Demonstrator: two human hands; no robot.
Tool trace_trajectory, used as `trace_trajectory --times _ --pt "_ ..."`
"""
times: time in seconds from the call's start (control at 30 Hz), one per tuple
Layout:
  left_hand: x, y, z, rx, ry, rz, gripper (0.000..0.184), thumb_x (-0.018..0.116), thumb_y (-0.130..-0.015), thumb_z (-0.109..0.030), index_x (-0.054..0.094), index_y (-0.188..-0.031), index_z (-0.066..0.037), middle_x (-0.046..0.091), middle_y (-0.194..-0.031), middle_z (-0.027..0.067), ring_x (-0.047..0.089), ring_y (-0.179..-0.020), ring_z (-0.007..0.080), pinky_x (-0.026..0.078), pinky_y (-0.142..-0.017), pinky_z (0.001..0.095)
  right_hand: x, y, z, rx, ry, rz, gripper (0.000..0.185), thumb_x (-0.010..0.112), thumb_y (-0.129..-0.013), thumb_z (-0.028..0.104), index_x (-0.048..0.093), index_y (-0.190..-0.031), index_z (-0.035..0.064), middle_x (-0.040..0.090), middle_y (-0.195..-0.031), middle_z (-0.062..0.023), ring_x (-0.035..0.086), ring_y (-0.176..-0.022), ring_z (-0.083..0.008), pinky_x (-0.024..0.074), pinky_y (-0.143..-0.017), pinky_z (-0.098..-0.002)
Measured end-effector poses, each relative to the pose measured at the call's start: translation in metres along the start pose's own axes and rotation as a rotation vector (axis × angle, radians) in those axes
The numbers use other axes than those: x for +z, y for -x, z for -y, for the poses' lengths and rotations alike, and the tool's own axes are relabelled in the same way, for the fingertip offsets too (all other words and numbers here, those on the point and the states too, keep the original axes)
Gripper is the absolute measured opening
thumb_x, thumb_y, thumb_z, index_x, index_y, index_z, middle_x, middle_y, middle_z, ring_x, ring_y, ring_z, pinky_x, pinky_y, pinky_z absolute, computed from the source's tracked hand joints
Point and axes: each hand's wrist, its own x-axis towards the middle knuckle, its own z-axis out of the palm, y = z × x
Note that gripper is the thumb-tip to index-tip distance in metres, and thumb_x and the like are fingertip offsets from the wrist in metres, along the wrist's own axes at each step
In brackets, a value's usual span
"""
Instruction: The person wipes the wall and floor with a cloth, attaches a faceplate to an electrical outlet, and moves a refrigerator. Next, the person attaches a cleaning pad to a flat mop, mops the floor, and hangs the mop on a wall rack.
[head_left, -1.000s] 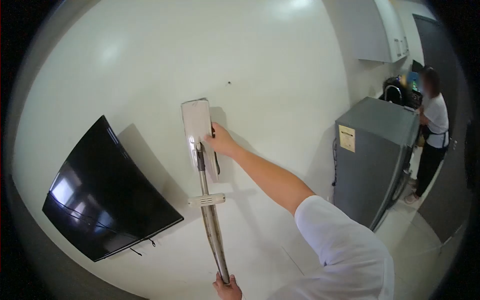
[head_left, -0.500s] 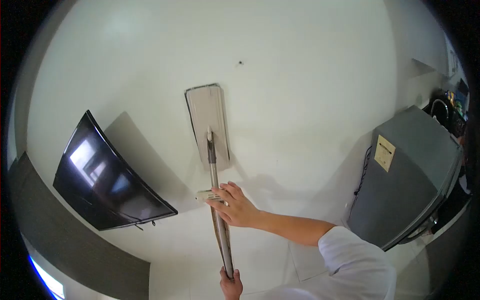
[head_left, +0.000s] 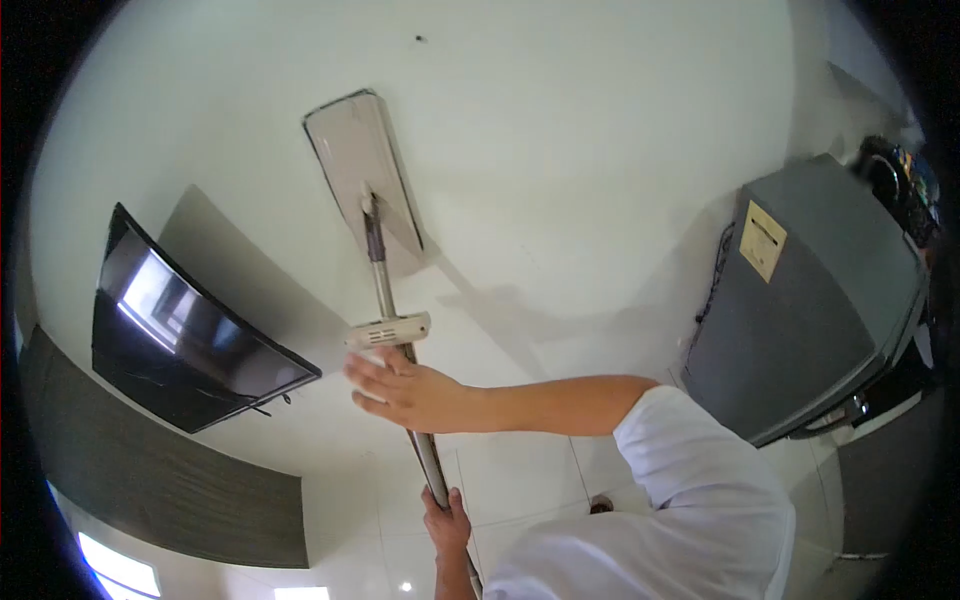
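A flat mop (head_left: 362, 165) with a long beige head stands against the white wall, the head tilted to the left at its top. Its metal pole (head_left: 425, 460) runs down toward me. A cream slotted sliding piece (head_left: 400, 328) sits partway along the pole. My left hand (head_left: 447, 520) is closed round the lower pole. My right hand (head_left: 395, 393) lies across the pole just below the sliding piece, fingers stretched and spread, slightly blurred; whether its palm touches the pole is hidden.
A black television (head_left: 190, 330) juts from the wall at left, above a dark grey panel (head_left: 170, 470). At right stands a grey refrigerator (head_left: 800, 310) with a cable beside it. A small dark spot (head_left: 421, 39) marks the upper wall. Light tiles (head_left: 510, 470) cover the floor.
The mop head has shifted up and left in view and leans more to the left. My right hand's fingers have come off the sliding piece and spread. My left hand still grips the pole.
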Motion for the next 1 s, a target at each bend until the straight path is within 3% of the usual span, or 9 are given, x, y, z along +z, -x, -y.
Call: trace_trajectory --times 0.07,0.13,0.2,0.23,0.3,0.67,0.83,0.93,1.0 --pt "0.000 -0.004 0.009 0.058 -0.027 -0.027 0.055 0.061 -0.093 -0.030 0.040 -0.128 0.008 0.064 -0.078 0.0269 0.064 -0.073 0.0465 0.050 -0.064 0.0475 0.018 0.013 0.004 -0.155 -0.094 -0.006 0.039 0.067 -0.077 0.019 0.063 -0.114 0.0075 0.055 -0.130 -0.0163 0.040 -0.134 -0.0337 0.0219 -0.115 -0.0517" --pt "-0.001 -0.008 0.025 0.053 -0.071 -0.006 0.054 0.061 -0.094 -0.029 0.039 -0.129 0.006 0.064 -0.079 0.0284 0.064 -0.075 0.0486 0.050 -0.064 0.0494 0.033 0.022 0.009 -0.213 -0.239 0.286 0.016 0.063 -0.079 0.021 0.067 -0.090 0.0111 0.063 -0.100 -0.0064 0.053 -0.114 -0.0252 0.0282 -0.112 -0.0441" --pt "-0.003 -0.008 0.030 0.132 -0.062 -0.061 0.043 0.060 -0.095 -0.028 0.042 -0.121 0.001 0.058 -0.064 0.0160 0.060 -0.057 0.0329 0.047 -0.055 0.0434 0.042 0.025 0.013 -0.179 -0.286 0.197 0.012 0.064 -0.077 0.020 0.067 -0.085 0.0121 0.061 -0.092 -0.0038 0.054 -0.108 -0.0232 0.0298 -0.110 -0.0423" --pt "-0.006 -0.006 0.034 0.125 -0.065 -0.054 0.043 0.060 -0.095 -0.028 0.042 -0.121 0.001 0.058 -0.064 0.0160 0.060 -0.057 0.0329 0.047 -0.055 0.0434 0.046 0.028 0.019 -0.145 -0.329 0.108 0.007 0.065 -0.076 0.019 0.067 -0.080 0.0132 0.059 -0.084 -0.0012 0.055 -0.101 -0.0211 0.0314 -0.108 -0.0404" --pt "-0.010 0.002 0.042 0.025 -0.097 0.026 0.050 0.061 -0.093 -0.028 0.041 -0.129 0.001 0.064 -0.082 0.0292 0.063 -0.079 0.0510 0.049 -0.066 0.0525 0.055 0.043 0.030 -0.113 -0.410 0.196 0.008 0.066 -0.076 0.016 0.066 -0.082 0.0125 0.059 -0.090 -0.0019 0.053 -0.105 -0.0217 0.0307 -0.109 -0.0400" --pt "-0.035 0.063 0.109 -0.076 -0.322 0.169 0.049 0.067 -0.089 -0.029 0.046 -0.124 -0.003 0.065 -0.089 0.0273 0.062 -0.085 0.0491 0.050 -0.072 0.0542 0.095 0.125 0.112 0.082 -0.768 0.295 0.025 0.064 -0.076 0.004 0.066 -0.099 0.0116 0.060 -0.104 -0.0010 0.046 -0.121 -0.0217 0.0283 -0.111 -0.0400" --pt "-0.048 0.075 0.139 -0.004 -0.376 0.088 0.044 0.070 -0.086 -0.029 0.052 -0.117 -0.004 0.066 -0.097 0.0237 0.063 -0.088 0.0454 0.051 -0.073 0.0525 0.107 0.148 0.152 0.134 -0.730 0.239 0.033 0.064 -0.073 0.001 0.064 -0.105 0.0106 0.055 -0.120 -0.0073 0.044 -0.124 -0.0280 0.0304 -0.109 -0.0459" --pt "-0.058 0.067 0.145 0.036 -0.348 -0.004 0.044 0.072 -0.084 -0.029 0.054 -0.115 -0.004 0.066 -0.096 0.0212 0.063 -0.086 0.0440 0.051 -0.072 0.0519 0.084 0.157 0.167 0.404 -0.651 0.004 0.039 0.065 -0.075 0.005 0.060 -0.114 0.0077 0.052 -0.120 -0.0123 0.042 -0.126 -0.0330 0.0315 -0.110 -0.0475" --pt "-0.069 0.061 0.153 0.059 -0.368 -0.030 0.043 0.074 -0.083 -0.029 0.056 -0.112 -0.003 0.066 -0.094 0.0209 0.064 -0.085 0.0431 0.051 -0.072 0.0515 0.077 0.167 0.183 0.781 -0.611 -0.079 0.048 0.064 -0.077 0.006 0.052 -0.124 0.0051 0.051 -0.123 -0.0163 0.040 -0.127 -0.0369 0.0333 -0.108 -0.0487"
